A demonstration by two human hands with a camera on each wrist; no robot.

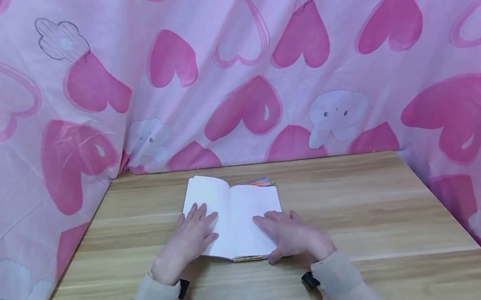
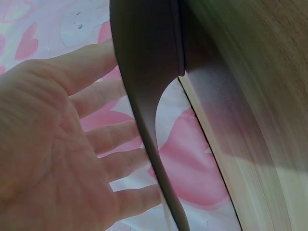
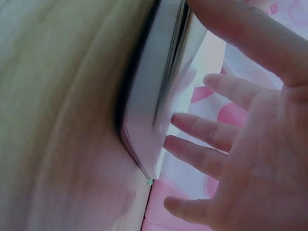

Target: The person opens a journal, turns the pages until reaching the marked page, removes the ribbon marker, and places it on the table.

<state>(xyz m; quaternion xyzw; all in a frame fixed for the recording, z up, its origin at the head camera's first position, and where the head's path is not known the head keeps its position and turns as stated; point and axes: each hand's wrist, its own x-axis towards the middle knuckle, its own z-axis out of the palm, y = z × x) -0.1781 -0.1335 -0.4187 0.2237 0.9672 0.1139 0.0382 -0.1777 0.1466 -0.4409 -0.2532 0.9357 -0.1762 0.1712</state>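
While the notebook [image 1: 247, 221] sits on the surface [image 1: 369, 214], left cover [image 2: 142, 53] tilted up, I'd press evenly beside the gutter [image 1: 231, 223]. Left hand [image 1: 186, 237] is on the left page [image 1: 210, 192], right hand [image 1: 293, 233] over the right page [image 1: 252, 200]; hands apart, fingers [image 3: 204, 126] straight, gripping nothing.

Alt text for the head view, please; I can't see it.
An open, blank-looking book lies on a wooden table, the left hand spread over its left page, the right hand over its right page. Pink heart-patterned fabric hangs behind.

Pink heart-patterned cloth [image 1: 239, 109] hangs along three sides of the wood-grain table [image 1: 369, 214].
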